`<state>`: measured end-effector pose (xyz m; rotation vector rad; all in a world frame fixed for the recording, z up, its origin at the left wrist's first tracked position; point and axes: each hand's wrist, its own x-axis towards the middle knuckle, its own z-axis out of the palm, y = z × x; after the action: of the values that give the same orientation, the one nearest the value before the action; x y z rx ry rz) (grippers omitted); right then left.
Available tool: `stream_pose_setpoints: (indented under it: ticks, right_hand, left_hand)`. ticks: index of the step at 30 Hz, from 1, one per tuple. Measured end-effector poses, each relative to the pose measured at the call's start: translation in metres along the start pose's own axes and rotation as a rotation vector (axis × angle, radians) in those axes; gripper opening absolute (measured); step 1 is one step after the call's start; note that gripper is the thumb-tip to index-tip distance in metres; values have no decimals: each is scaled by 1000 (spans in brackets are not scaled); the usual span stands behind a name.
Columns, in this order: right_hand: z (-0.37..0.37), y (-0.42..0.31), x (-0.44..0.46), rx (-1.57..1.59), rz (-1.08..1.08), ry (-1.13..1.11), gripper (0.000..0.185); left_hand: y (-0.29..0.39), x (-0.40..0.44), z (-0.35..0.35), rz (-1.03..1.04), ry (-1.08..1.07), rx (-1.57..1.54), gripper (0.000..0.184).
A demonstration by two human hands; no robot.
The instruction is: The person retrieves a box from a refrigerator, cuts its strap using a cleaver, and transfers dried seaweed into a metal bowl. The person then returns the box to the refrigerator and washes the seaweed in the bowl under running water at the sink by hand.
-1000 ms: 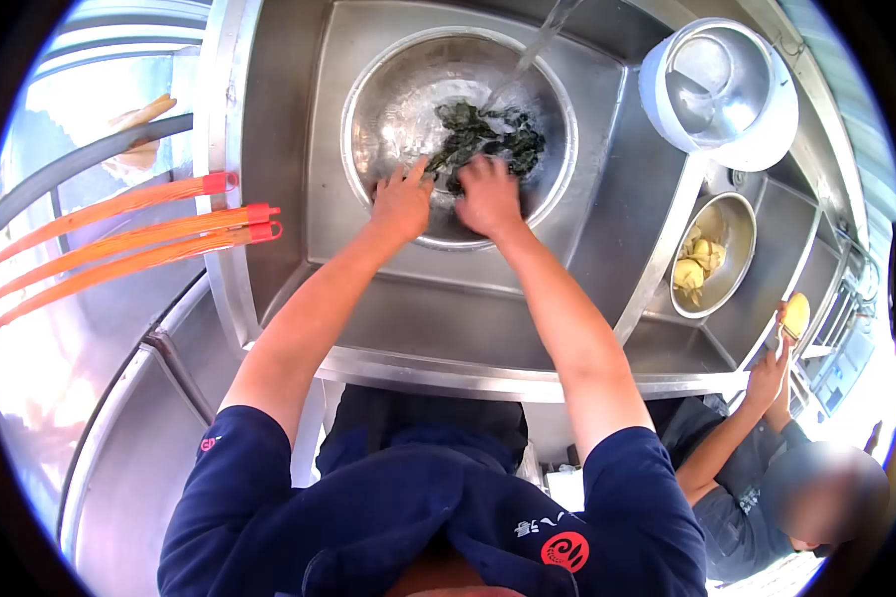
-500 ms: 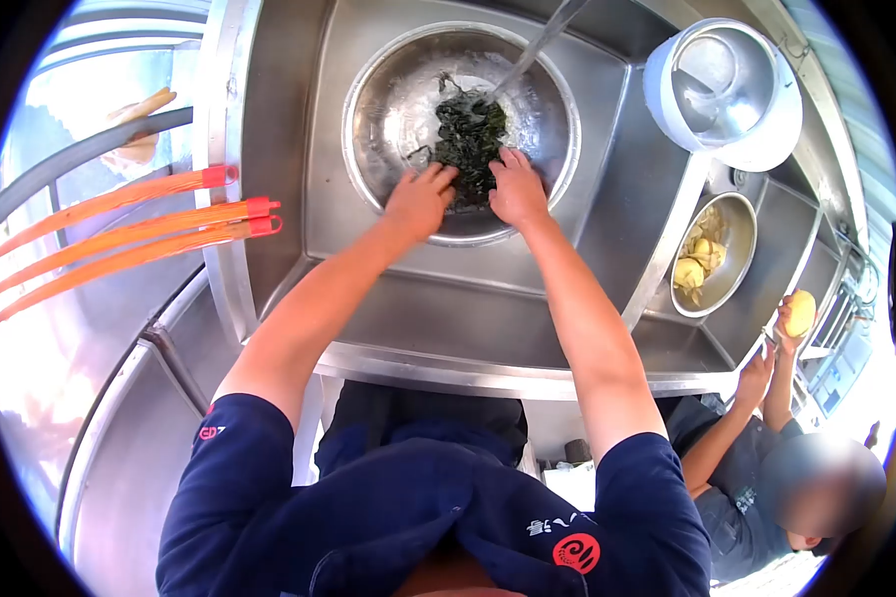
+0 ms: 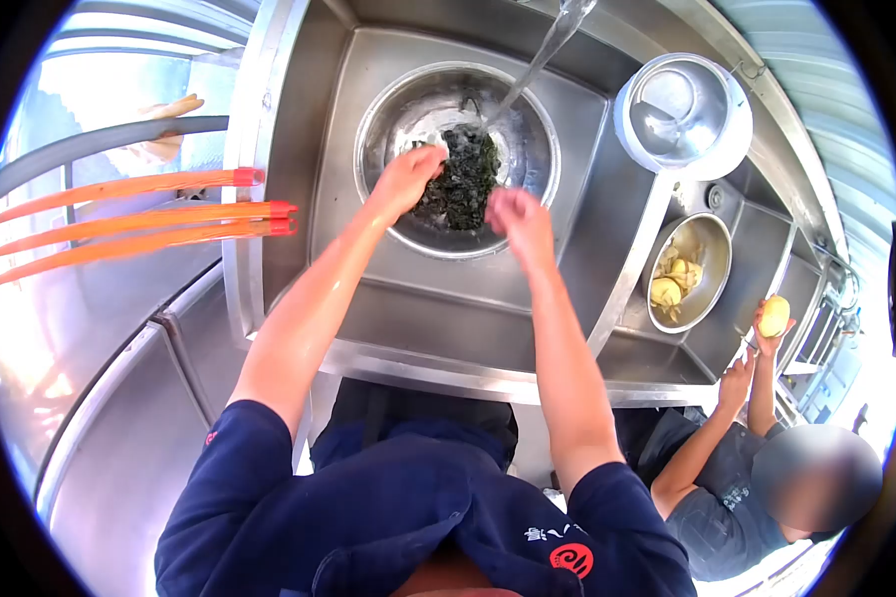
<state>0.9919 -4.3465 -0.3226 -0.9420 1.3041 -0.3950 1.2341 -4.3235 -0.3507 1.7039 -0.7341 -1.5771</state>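
Observation:
A round metal bowl point(image 3: 373, 119) stands in the large sink, with dark green leaves point(image 3: 460, 179) lying in the water inside. A stream of water point(image 3: 538, 65) runs into it from above. Over the bowl's left part is my left hand point(image 3: 410, 177), its fingers drawn together beside the leaves; what they hold, if anything, is hidden. My right hand point(image 3: 520, 219) is over the lower right rim, its fingers curled near the edge of the leaves. Whether anything is between those fingers is too small to tell.
At the upper right sits a white container point(image 3: 632, 124) with a metal bowl in it. Another bowl point(image 3: 719, 261) with peeled yellow pieces is in the right sink. A co-worker point(image 3: 727, 497) at the lower right holds a yellow item point(image 3: 774, 316). Orange-red strips point(image 3: 169, 212) stick out at left.
Both my hands have risen from the leaves, the left one up and leftward of them, and their fingers have drawn together. The whole view has shifted slightly.

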Motion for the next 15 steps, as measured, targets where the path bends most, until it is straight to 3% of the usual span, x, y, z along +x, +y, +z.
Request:
stream_pose_setpoints:
  ticks: [2,3,6,7,10,12,13,14,15]
  right_hand:
    - [5,-49,44,302,-162,-32,22]
    - [14,-95,49,471,-125,-4,24]
    - [19,-170,81,743,-226,-247,23]
    - [25,-188,86,750,-248,-183,21]
    - [19,-207,93,751,-319,-158,19]
    - [17,-192,90,308,-342,71,20]
    - [22,-177,86,236,-383,121,22]
    - [22,-151,87,76,-438,136,24]
    - [18,-129,76,126,-273,-10,23]
  left_hand:
    - [82,11,26,130,73,-329,40]
    - [110,27,36,153,77,-444,39]
    - [198,52,59,110,53,-590,38]
    - [206,71,61,32,-59,-737,33]
    - [224,71,74,39,-32,-705,23]
    - [203,61,80,105,-23,-625,24]
    - [188,50,80,30,-24,-703,21]
    - [162,47,75,-74,-36,-684,23]
    - [141,33,67,-73,-3,-560,26]
